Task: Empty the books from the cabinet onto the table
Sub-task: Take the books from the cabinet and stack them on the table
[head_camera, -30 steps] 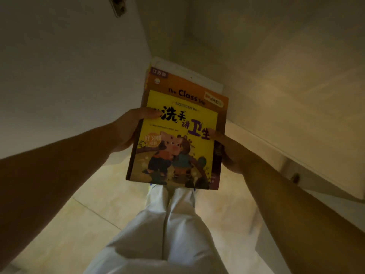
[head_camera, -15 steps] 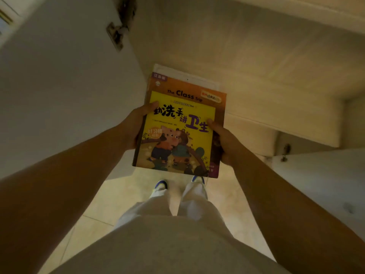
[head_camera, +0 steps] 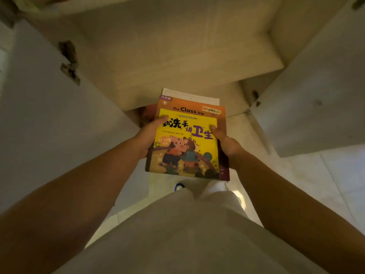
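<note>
The scene is dimly lit in a warm yellowish cast. The forearms [head_camera: 83,194] below the hands are left in deep shadow. Straight cabinet [head_camera: 177,56] edges above are bent by wide-angle distortion, and fine detail is softened throughout.

Pale tiled floor [head_camera: 325,186] under dim, warm light — white doors [head_camera: 49,123] stand open either side, metal hinges [head_camera: 69,62] visible.

A stack of books [head_camera: 185,143] is sitting between the left hand [head_camera: 147,135] and right hand [head_camera: 227,144], in front of the cabinet [head_camera: 177,56], above the floor [head_camera: 306,175]; cabinet doors [head_camera: 49,115] are standing at both sides.
</note>
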